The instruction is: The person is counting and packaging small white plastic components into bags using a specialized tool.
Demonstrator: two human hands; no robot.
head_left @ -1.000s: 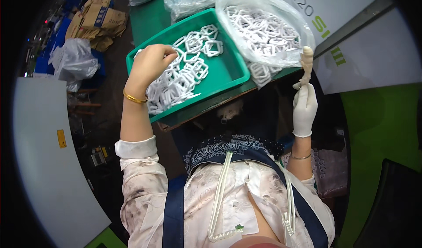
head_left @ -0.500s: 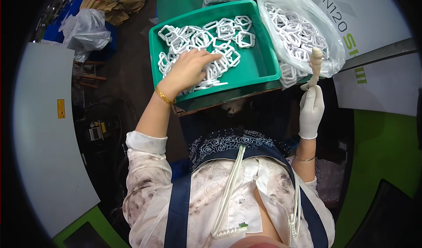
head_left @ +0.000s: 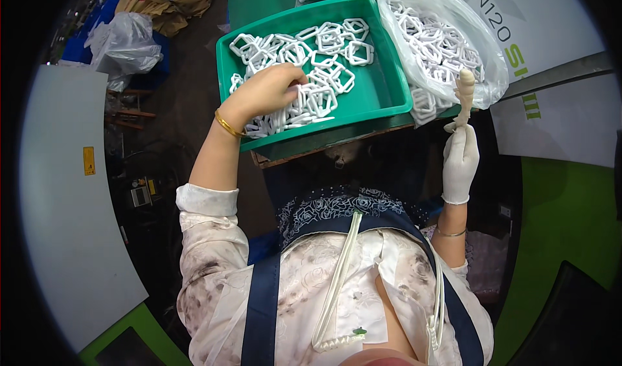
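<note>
Over the left side of a green plastic bin (head_left: 382, 100), my bare left hand (head_left: 269, 90) reaches into a heap of white plastic frames (head_left: 334, 38), which are angular rings with open middles. Its fingers are curled down and pinched on a frame at the heap, their tips partly hidden. My right hand (head_left: 460, 165) wears a white glove and is held up to the right of the bin. A beige, finger-like part points up from it, apparently a stretched, covered finger. No held thing shows there.
A clear plastic bag (head_left: 495, 84) full of similar white frames stands right of the bin, and another bag lies behind. White and green machine panels (head_left: 570, 119) flank me. Brown paper sacks (head_left: 165, 3) and crumpled plastic (head_left: 126, 45) lie far left.
My left hand has drawn slightly left, and its fingers have curled from spread to pinched at the frames. My right hand has barely moved.
</note>
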